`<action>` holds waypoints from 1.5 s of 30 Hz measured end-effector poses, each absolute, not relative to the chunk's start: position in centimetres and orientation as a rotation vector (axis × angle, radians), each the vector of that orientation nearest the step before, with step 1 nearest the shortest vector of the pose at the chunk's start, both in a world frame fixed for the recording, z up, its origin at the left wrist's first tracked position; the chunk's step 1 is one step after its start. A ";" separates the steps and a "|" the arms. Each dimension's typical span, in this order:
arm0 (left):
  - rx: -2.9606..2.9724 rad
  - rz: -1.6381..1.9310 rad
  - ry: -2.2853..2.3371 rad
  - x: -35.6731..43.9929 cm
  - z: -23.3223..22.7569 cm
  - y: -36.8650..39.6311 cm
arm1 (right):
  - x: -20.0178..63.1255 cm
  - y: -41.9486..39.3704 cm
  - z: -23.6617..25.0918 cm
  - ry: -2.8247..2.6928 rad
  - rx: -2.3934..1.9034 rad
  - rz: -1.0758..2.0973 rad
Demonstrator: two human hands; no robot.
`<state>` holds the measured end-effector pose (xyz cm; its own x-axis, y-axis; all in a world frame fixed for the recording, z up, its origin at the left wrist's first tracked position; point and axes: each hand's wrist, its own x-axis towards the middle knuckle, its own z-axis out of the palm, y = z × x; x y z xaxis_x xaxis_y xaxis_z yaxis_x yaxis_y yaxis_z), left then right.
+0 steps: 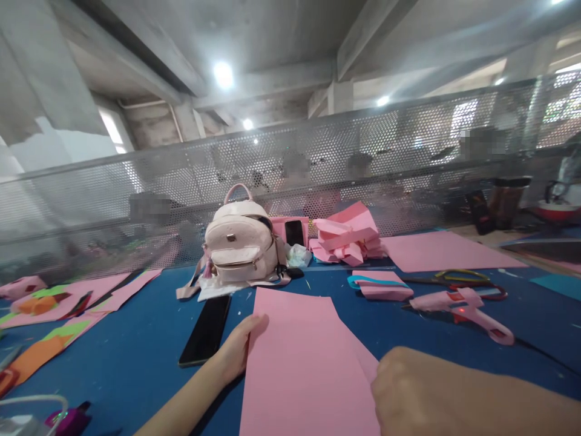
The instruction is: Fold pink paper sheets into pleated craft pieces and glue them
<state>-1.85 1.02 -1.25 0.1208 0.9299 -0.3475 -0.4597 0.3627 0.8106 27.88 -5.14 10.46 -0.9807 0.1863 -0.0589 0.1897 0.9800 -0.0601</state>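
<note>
A sheet of pink paper (299,363) stands tilted up in front of me, with a second pink layer showing along its right side. My left hand (245,342) is closed on its left edge, thumb on the near face. At the right edge my right hand (399,387) is curled, its knuckles toward me, and the corner of the pink layer runs into it; its fingertips are hidden. Left of the paper, a black phone (206,333) lies close to my left hand. A pink glue gun (467,309) with a lit red light rests beyond my right hand.
A pale pink backpack (240,242) stands by the perforated metal screen (399,139). Folded pink paper (349,236), a large pink sheet (454,251) and scissors (467,280) lie right on the blue table (140,339). Orange and green cutouts (45,342) lie left.
</note>
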 end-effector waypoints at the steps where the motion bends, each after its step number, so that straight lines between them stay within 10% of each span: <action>1: 0.585 1.102 0.974 -1.8 -1.3 1.1 | 28.4 -4.2 10.7 3.105 0.332 -0.181; 11: 0.449 1.009 0.902 -1.6 -0.6 1.5 | 42.8 13.9 15.1 3.030 1.662 -0.185; 22: 0.384 0.997 0.905 -1.5 -0.8 2.0 | 51.1 19.4 4.6 2.951 1.629 -0.165; 45: 0.401 1.003 0.953 -1.5 -1.1 2.2 | 49.6 18.5 4.4 3.009 1.567 -0.226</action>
<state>-1.47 2.20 -1.12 0.1970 0.8505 -0.4877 -0.5302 0.5108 0.6767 49.64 18.54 4.36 -0.5488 0.8192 0.1663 0.7851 0.5735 -0.2339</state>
